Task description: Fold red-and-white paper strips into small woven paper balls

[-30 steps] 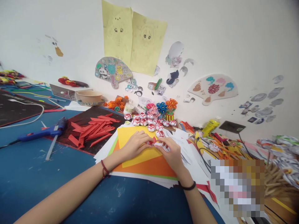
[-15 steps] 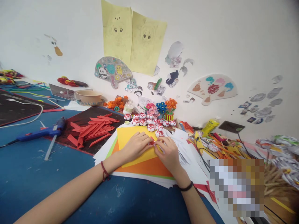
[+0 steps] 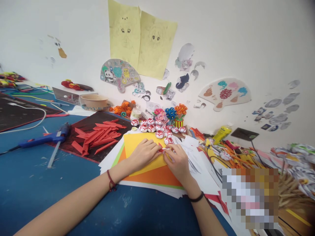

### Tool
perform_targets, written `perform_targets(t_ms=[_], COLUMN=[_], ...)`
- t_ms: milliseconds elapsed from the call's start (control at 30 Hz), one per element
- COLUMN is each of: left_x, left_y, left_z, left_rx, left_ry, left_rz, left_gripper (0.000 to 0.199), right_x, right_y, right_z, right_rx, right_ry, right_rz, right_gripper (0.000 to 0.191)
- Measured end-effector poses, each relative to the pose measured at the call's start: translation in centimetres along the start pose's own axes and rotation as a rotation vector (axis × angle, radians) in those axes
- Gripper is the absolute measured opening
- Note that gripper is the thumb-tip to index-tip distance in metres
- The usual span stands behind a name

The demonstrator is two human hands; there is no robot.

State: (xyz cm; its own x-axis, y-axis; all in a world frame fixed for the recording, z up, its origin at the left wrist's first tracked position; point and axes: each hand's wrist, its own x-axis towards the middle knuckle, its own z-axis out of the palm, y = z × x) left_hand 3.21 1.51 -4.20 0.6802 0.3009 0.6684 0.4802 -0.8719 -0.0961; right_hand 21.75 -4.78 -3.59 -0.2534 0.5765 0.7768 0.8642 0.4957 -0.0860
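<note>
Above the yellow paper [image 3: 133, 144], my left hand [image 3: 145, 152] pinches a small red paper piece [image 3: 161, 148] from its left side. My right hand [image 3: 177, 160] is closed on the right end of the same piece, its fingertips close to those of my left hand. Orange paper [image 3: 155, 177] and white sheets lie beneath. Just beyond my fingers sit several red-and-white paper balls [image 3: 159, 134]. The fingers partly hide the red piece, so its exact shape cannot be made out.
Folded red strips [image 3: 98, 136] are heaped on a dark mat at the left, beside a blue glue gun [image 3: 41, 140]. A beige bowl [image 3: 94, 102] and paper flowers [image 3: 180, 110] stand near the wall. Yellow bottle [image 3: 221, 134], cables and paper scraps crowd the right.
The view has shifted very slightly. Both hands stay in nearly the same place on the red piece, with only a tiny movement of the fingers.
</note>
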Motion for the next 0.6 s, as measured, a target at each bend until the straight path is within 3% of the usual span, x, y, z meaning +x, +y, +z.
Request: perform_targets(t_ms=[333, 600], left_x=[0.0, 0.5], left_y=[0.1, 1.7], left_z=[-0.1, -0.1], left_rx=[0.019, 0.17], left_ry=[0.001, 0.058], left_rz=[0.005, -0.061], left_gripper=[0.023, 0.013], right_x=[0.0, -0.3], right_y=[0.0, 0.3], right_z=[0.1, 0.7], right_rx=[-0.005, -0.054], right_ry=[0.001, 0.013], right_rz=[-0.004, -0.039], right_gripper=[0.016, 0.016])
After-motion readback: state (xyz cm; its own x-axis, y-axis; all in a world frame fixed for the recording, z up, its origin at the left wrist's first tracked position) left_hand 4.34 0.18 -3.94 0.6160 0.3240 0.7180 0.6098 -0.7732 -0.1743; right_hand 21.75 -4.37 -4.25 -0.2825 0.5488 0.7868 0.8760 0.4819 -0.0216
